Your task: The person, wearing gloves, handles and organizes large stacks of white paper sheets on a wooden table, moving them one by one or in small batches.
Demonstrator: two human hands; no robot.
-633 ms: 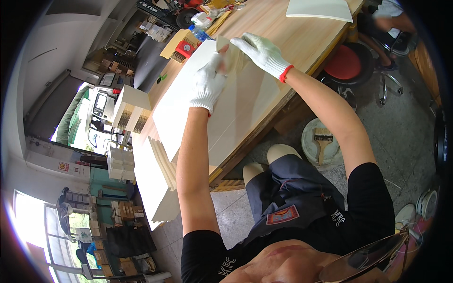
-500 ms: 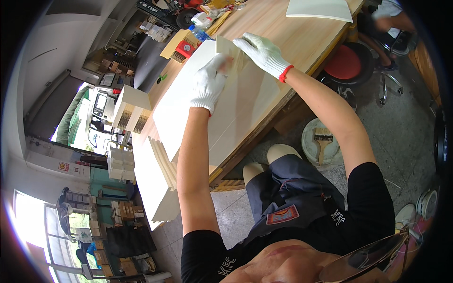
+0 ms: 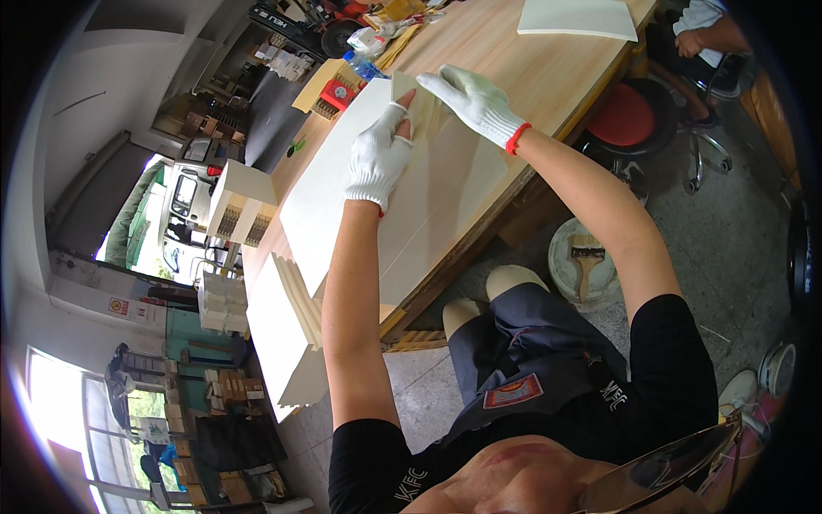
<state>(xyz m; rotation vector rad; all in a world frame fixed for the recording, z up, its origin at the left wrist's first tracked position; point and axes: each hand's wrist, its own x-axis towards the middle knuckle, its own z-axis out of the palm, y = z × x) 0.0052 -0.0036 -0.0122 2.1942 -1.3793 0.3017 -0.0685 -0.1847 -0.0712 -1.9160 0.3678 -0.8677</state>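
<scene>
A large white sheet lies on the wooden table, with a narrow flap standing up at its far end. My left hand wears a white knit glove that leaves some fingertips bare. Its thumb and fingers are closed at the near edge of the flap; part of the grip is hidden. To the right, my right hand, in a white glove with a red cuff, has its fingers stretched out beside the flap. Whether those fingertips touch the flap is hard to tell.
Stacked white boards are at the table's left edge, near a pile of folded pieces. A red device and a water bottle stand beyond. On the right are a red stool, a bucket with a brush, and another person.
My left hand has turned slightly, and its bare thumb and fingertip now show more clearly at the flap. My right hand has shifted a little left.
</scene>
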